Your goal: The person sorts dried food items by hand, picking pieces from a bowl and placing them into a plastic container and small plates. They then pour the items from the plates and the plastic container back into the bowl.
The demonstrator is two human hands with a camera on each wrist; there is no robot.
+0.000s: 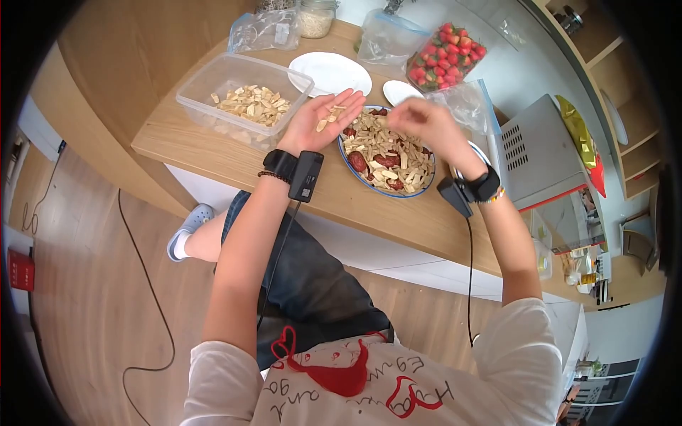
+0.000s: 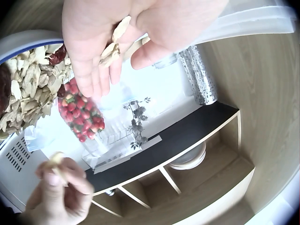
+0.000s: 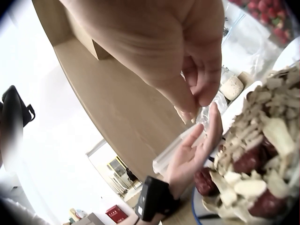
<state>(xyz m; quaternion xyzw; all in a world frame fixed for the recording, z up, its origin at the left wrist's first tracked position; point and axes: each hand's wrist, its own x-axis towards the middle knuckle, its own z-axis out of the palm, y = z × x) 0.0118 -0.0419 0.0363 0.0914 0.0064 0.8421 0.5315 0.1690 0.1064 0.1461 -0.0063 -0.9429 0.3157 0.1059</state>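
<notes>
My left hand (image 1: 320, 119) is held palm up with fingers extended, a few pale dried root slices (image 2: 112, 49) lying on the palm. It hovers between a clear plastic container (image 1: 186, 103) of similar slices and a blue-rimmed bowl (image 1: 392, 194). Over that bowl's far side, my right hand (image 1: 430, 126) pinches a small pale root slice (image 2: 57, 158) between thumb and fingertips. The bowl is heaped with slices and wrinkled red dates (image 1: 357, 162).
Behind stand a white oval plate (image 1: 330, 71), a small white dish (image 1: 402, 92), clear zip bags (image 1: 387, 39), a jar (image 1: 316, 20) and a pack of strawberries (image 1: 447, 57). A grey vented appliance (image 1: 529, 149) stands right of the bowl on the wooden counter (image 1: 167, 138).
</notes>
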